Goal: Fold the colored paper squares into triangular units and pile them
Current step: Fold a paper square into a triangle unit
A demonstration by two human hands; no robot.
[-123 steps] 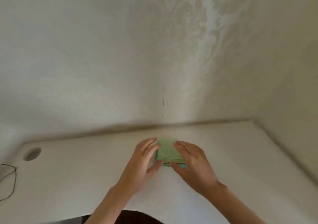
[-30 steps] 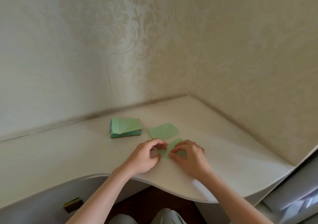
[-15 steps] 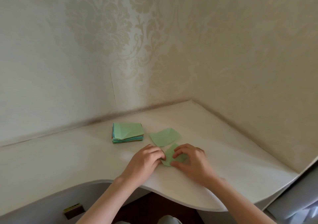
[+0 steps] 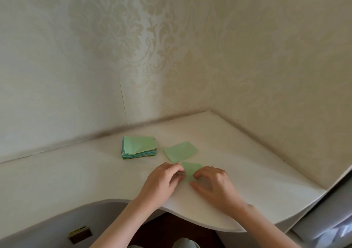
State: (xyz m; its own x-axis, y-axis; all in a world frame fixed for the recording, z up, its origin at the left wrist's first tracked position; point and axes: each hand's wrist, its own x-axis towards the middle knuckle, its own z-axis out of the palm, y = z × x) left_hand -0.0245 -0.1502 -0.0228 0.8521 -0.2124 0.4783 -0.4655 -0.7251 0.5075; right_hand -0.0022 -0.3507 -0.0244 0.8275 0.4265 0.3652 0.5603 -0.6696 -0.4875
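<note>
Both hands (fingers curled) pinch the green paper piece (image 4: 191,169).

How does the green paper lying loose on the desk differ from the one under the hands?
The loose green sheet lies flat and untouched, fully in view; the green piece being folded is held by the left hand and right hand, which partly cover it, and sits nearer the person. Both are light green.
</note>
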